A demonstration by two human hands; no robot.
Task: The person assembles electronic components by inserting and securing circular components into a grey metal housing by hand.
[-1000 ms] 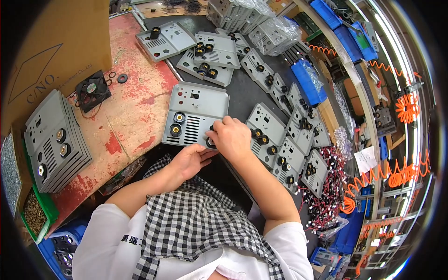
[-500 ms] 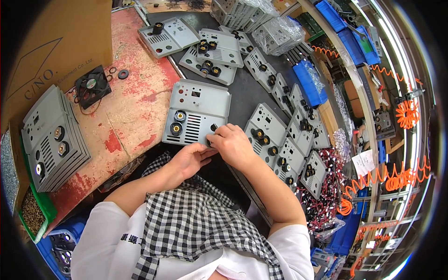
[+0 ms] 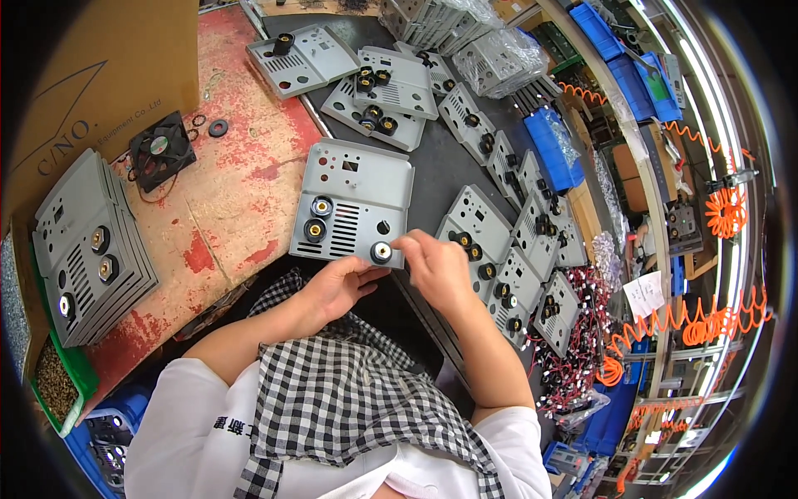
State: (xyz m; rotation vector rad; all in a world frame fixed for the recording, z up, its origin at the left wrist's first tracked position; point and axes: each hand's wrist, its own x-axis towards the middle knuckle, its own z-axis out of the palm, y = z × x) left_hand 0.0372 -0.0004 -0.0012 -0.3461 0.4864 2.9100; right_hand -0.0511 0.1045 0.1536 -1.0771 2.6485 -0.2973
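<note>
A grey sheet-metal panel [image 3: 353, 187] with a bent-up far edge, holes and vent slots lies in front of me across the table edge. Two black round sockets with brass centres [image 3: 315, 229] sit at its left. Another socket, with a pale centre [image 3: 381, 252], sits at its near right corner, below an empty round hole. My left hand [image 3: 334, 291] is curled at the panel's near edge, its fingertips partly hidden beneath it. Just right of the pale-centred socket, my right hand [image 3: 442, 264] has its index fingertip beside it, fingers bent and apart, with nothing visible in them.
Stacked panels [image 3: 91, 249] with sockets stand at left by a cardboard box [image 3: 108, 75]. A black fan [image 3: 162, 150] and a black ring [image 3: 218, 128] lie on the worn red table. More panels [image 3: 478, 224] spread right and beyond. Blue bins [image 3: 553, 150] and red-white wires [image 3: 573, 349] are farther right.
My right hand has moved right, off the panel's near right corner, uncovering the pale-centred socket and the hole above it. My left hand stays nearly in place.
</note>
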